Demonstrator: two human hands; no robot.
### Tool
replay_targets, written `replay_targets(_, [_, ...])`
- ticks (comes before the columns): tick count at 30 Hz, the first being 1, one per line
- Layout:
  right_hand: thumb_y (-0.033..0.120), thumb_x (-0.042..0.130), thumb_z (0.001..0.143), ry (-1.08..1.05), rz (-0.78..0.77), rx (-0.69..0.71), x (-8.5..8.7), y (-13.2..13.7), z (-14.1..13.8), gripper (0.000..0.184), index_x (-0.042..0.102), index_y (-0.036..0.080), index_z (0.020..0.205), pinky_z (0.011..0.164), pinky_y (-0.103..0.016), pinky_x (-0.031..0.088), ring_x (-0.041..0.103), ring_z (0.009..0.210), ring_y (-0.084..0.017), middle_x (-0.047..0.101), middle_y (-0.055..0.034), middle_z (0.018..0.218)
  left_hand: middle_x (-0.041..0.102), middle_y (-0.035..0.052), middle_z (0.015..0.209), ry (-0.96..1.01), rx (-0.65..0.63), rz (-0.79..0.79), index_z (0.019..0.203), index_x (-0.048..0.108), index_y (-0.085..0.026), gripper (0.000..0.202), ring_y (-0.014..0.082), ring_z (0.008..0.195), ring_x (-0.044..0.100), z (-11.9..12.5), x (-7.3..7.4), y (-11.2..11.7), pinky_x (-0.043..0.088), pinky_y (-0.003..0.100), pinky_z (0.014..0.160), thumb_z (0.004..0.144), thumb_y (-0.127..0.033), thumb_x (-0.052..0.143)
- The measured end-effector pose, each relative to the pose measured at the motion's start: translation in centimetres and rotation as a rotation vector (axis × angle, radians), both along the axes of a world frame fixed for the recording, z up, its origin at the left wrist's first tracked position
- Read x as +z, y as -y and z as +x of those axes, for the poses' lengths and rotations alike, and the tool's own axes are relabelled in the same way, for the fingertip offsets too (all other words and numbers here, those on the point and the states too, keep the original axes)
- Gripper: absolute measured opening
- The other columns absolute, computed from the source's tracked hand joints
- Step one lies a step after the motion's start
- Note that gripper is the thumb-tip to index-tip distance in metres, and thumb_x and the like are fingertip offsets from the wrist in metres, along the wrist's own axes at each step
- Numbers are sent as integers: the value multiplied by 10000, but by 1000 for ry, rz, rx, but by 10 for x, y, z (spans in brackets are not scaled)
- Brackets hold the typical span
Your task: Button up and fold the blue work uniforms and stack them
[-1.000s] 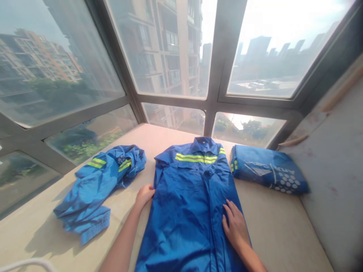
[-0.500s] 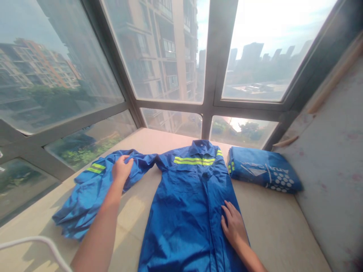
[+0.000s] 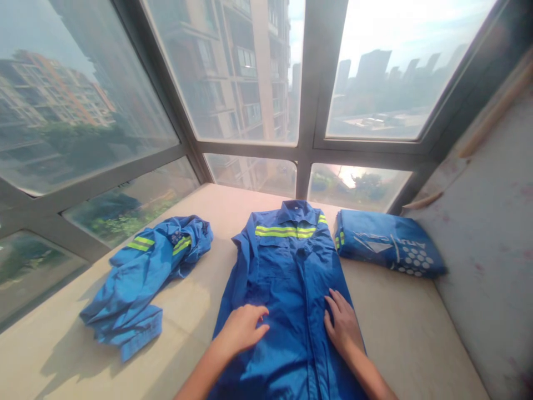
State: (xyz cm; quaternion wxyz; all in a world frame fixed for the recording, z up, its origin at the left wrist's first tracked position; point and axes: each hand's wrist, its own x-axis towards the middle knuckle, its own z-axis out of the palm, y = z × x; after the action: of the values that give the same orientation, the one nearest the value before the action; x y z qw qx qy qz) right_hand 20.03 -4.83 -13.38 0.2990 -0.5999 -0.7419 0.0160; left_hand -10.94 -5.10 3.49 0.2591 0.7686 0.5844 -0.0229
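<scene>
A blue work jacket (image 3: 287, 278) with yellow-green reflective stripes lies front up, its collar toward the windows. Its sleeve on the left is folded inward over the front panel. Over the lower left of the front is my left hand (image 3: 244, 329), fingers curved and thumb apart, with no cloth visibly pinched. My right hand (image 3: 343, 325) rests flat on the right side of the front, fingers stretched out. Another blue garment (image 3: 137, 278) with matching stripes lies crumpled to the left, apart from both hands. The jacket's lower end runs out of view.
A folded blue garment (image 3: 387, 241) with white print sits at the back right, near the wall (image 3: 487, 266). Windows border the pale surface (image 3: 187, 328) at the back and left.
My left hand has moved right and toward me, from the sleeve over the crumpled garment to the jacket's front. That sleeve is now folded inward. My right hand has stayed put.
</scene>
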Motion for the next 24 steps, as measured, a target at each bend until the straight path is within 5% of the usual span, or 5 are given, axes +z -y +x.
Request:
replay_targets(7, [240,452,911,1,-17,2,3,1,0,382,634,144,1233,1069,-481,441,470,1335,-305,550,-148,1400,656,133,1139,-21,520,479,1162,631,-189,380,281,1079,619,0,-8,-6,475,362,887,937,-445,463])
replay_targets(12, [249,445,914,-11,-22,8,6,1,0,379,642,144,1221,1070,-488,438,468,1335,-310,549,-151,1399,624,212,1238,31,709,296,1335,528,-158,567,360,1104,622,-4,-32,-16,478,430,883,842,-433,588])
replay_targets(17, [247,447,915,-29,-23,3,7,1,-1,373,645,156,1219,1070,-496,439,466,1338,-310,553,-143,1397,725,134,1026,410,965,168,1063,661,-189,328,317,1087,647,-33,-36,-30,497,398,890,748,-202,571])
replay_targets(21, [255,456,915,-69,-40,9,5,1,-1,369,649,154,1213,1081,-497,432,461,1343,-309,552,-145,1397,733,66,965,849,1024,97,1081,627,-200,349,226,857,694,-51,-16,-31,558,342,744,750,-247,527])
replay_targets(24, [277,455,918,-139,-70,4,7,0,2,364,663,153,1190,1084,-512,426,472,1332,-312,565,-148,1380,720,44,1051,1277,1037,60,1131,608,-236,433,202,876,690,-50,6,-25,571,329,763,702,-289,581])
